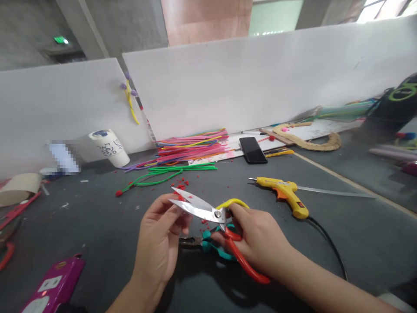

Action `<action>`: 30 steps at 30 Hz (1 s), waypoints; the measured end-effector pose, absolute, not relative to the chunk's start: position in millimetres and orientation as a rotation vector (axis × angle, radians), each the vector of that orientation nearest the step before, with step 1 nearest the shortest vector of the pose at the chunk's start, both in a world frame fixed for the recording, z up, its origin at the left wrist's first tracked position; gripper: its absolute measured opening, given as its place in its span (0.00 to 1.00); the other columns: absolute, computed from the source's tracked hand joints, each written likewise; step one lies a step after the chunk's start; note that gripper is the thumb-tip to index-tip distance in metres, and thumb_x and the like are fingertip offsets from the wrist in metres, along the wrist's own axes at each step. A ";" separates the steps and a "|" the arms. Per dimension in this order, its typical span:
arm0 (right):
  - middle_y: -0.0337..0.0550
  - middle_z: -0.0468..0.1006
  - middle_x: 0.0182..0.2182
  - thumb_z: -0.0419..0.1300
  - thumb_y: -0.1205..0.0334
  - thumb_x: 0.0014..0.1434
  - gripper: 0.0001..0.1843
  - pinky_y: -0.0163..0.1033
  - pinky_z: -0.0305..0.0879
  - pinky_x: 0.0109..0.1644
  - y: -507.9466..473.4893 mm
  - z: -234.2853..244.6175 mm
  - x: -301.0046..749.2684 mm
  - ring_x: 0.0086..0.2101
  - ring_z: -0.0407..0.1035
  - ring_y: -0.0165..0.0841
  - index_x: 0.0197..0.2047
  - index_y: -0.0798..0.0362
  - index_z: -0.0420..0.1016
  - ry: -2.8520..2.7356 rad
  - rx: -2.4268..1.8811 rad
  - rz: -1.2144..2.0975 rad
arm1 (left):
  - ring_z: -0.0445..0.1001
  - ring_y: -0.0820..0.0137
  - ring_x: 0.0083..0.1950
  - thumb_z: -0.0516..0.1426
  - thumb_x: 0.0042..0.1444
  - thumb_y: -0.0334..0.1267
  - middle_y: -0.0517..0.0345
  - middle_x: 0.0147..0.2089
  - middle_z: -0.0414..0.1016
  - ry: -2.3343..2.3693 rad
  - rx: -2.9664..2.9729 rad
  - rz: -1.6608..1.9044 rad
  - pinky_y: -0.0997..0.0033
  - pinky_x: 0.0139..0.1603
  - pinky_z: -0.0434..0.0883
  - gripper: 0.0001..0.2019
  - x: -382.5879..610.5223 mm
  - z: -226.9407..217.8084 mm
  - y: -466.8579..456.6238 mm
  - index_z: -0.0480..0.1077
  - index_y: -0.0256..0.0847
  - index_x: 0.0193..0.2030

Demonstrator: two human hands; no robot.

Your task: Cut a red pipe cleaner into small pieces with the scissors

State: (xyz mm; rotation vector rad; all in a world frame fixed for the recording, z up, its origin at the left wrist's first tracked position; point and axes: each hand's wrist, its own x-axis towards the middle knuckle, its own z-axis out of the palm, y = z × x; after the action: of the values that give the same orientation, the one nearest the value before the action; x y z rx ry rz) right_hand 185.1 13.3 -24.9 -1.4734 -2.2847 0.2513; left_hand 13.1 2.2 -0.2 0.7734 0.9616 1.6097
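While left grip [159,237] pinches red fuzz [180,198], right grip [260,232] curled round scissors [217,214], blades [192,199] apart

Craft workshop, as shown by a dark grey worktable [114,234] spread with tools and stock. Scissors [211,213] sit in the right hand [260,234], with teal-handled pliers [206,245] beneath them; a corded yellow glue gun [287,192] lies beyond that hand, to its right. Red clippings [183,182], the litter of cutting, lie just beyond the left hand [159,243]. Farther off, ahead of both hands, are a bundle of coloured craft stems [192,150] and loose green stems [195,167]. A purple power strip [58,278] lies left of the left hand. Upright white panels [260,87] back the table; above them appear a plain grey wall [130,26] and a lit green sign [59,40].
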 end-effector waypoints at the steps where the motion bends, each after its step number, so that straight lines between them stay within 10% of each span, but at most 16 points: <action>1: 0.42 0.73 0.23 0.53 0.46 0.52 0.17 0.35 0.48 0.25 13.4 -25.4 184.7 0.23 0.67 0.35 0.30 0.53 0.65 -2.283 -1.472 0.239 | 0.67 0.81 0.21 0.62 0.42 0.32 0.64 0.22 0.72 0.964 0.764 1.611 0.86 0.17 0.61 0.02 13.2 -0.1 2.3 0.73 0.40 0.25; 30: 0.41 0.72 0.21 0.50 0.44 0.54 0.20 0.35 0.47 0.24 19.0 -34.7 183.6 0.21 0.67 0.35 0.29 0.54 0.65 -2.293 -1.411 0.067 | 0.67 0.82 0.21 0.63 0.42 0.29 0.65 0.22 0.71 0.885 0.707 1.626 0.89 0.17 0.62 0.03 13.7 0.5 3.3 0.72 0.39 0.25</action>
State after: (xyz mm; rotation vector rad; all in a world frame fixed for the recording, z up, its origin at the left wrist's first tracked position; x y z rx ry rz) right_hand 183.6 19.0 -34.7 -1.4113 -2.2934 0.0672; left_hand 13.7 3.3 0.5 0.7070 0.8851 1.6265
